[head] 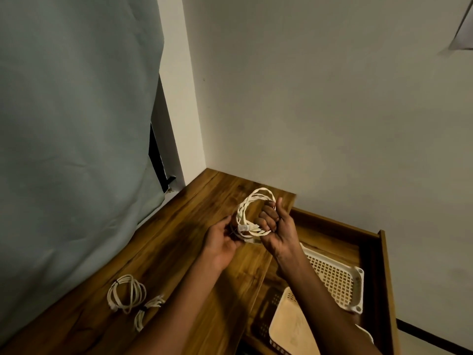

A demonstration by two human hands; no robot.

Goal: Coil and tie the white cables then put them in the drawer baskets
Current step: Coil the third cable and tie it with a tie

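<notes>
Coiled white cable loop (252, 213) is gripped above the brown wooden desktop (163, 242) by the curled right hand (275, 230), left hand (221, 243) pinching its connector end; tying judged in progress, cream perforated drawer basket (335, 278) at 4 o'clock next.

A home room: wooden desk (179, 252), curtain (76, 124), plain wall (332, 98).

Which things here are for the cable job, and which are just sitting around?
For the job:
- cable coil, gripped by the right hand, left hand holding its lower end
- coiled cable on the desk
- small bundle
- white baskets in the open drawer

Just there:
- curtain
- wall
</notes>
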